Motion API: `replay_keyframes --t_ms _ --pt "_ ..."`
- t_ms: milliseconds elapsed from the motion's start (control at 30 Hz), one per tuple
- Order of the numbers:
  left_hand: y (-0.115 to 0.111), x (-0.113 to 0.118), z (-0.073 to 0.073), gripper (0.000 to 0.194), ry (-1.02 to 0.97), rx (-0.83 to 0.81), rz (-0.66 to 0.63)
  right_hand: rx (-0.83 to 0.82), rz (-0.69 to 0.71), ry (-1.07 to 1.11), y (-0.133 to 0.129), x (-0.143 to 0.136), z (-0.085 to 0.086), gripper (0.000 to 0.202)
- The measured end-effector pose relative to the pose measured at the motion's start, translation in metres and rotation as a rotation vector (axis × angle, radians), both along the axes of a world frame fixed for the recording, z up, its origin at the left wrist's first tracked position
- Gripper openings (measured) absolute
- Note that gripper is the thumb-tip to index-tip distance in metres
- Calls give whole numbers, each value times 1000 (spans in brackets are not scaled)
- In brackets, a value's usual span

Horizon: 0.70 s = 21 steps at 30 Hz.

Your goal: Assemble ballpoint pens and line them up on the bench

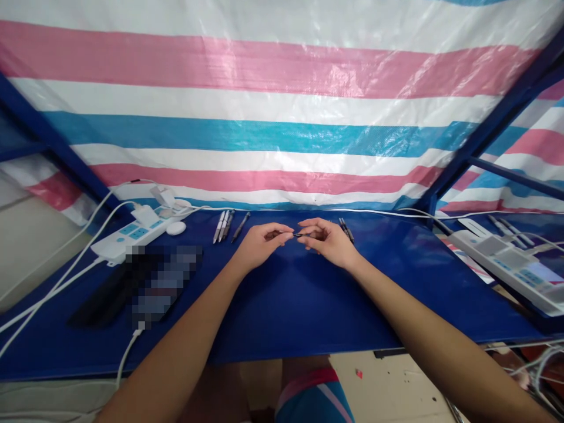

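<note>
Both hands met at the centre of the frame, above the blue tabletop [286, 305]. The left hand [259, 244] and the right hand [328, 241] each pinched one end of a small dark pen part [296, 234], which was held level between the fingertips, just off the tabletop; it was too small to say whether it was a refill or a barrel piece. Grip of each hand: thumb and forefinger closed on the part, other fingers curled loosely.

Just left of the left hand, a group of pens [224, 225] lay side by side, with one dark pen [241, 226] a little apart from them. Two more dark pens [346, 230] lay just behind the right hand.

At the left of the frame, a white power strip [132, 235] sat with plugs and white cables [57, 282] running off toward the lower left. A blurred dark object [145, 282] lay below it. A second power strip [511, 267] was at the far right. A striped tarp [282, 117] in pink, white and blue filled the upper frame.
</note>
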<state>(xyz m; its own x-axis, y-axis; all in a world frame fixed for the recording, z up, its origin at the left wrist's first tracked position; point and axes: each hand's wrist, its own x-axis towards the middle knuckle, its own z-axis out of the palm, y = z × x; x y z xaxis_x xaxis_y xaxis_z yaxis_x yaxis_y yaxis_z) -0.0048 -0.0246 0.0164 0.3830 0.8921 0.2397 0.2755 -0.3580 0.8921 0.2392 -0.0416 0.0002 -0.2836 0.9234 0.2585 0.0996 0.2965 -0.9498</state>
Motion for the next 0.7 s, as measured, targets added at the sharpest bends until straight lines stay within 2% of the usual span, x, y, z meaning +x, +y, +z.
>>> replay_keyframes --t_ms 133,233,333,467,700 --pt "0 -1 -3 35 106 57 -65 220 -28 -153 -5 -2 -2 38" --pt "0 -1 -4 35 102 67 -50 270 -26 -188 -7 -3 -3 42" --pt "2 -1 -4 34 34 62 21 202 -66 -104 -5 -2 -1 53" --pt "5 -4 -4 31 -16 117 68 57 -67 -31 -1 4 5 42" --pt "8 -6 -9 36 -65 52 63 46 -79 86 3 5 8 40"
